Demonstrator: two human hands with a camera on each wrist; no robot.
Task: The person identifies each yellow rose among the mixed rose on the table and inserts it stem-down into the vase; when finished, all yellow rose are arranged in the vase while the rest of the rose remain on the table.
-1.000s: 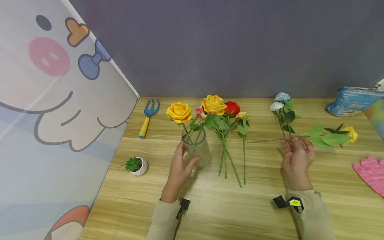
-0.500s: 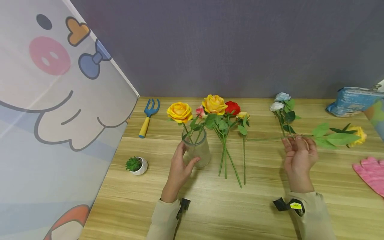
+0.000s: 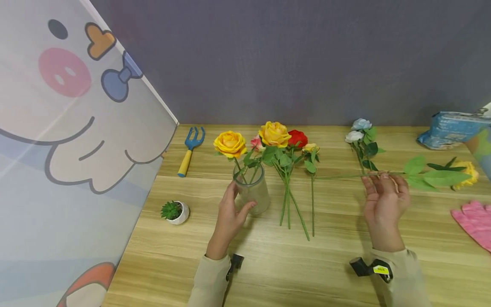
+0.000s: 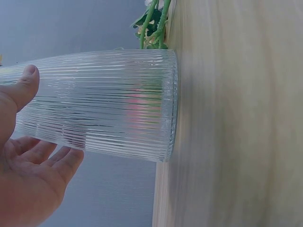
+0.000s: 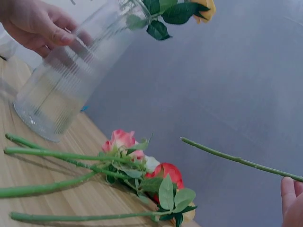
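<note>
My left hand (image 3: 229,219) grips a clear ribbed glass vase (image 3: 258,197), fingers round the far side and thumb across the near side. In the left wrist view the vase (image 4: 113,104) stands with its base on the table. Two yellow roses (image 3: 230,144) rise from its mouth. At the right, my right hand (image 3: 386,209) pinches the green stem of another yellow rose (image 3: 469,174) between its fingertips. That rose lies nearly level, bloom to the right and cut end to the left. The right wrist view has the bare stem (image 5: 236,159) raised above the table.
Between the hands lie a red rose (image 3: 297,138), a pink one (image 3: 256,143) and a small yellow one (image 3: 310,148). Blue (image 3: 362,124) and white roses (image 3: 353,136) are behind the right hand. A toy fork (image 3: 189,151), potted succulent (image 3: 178,212), blue bag (image 3: 452,130) and pink glove (image 3: 473,221) stand around.
My right hand has shifted slightly right and toward me, and the bloom of its yellow rose has moved to the right. The left hand and vase have stayed put.
</note>
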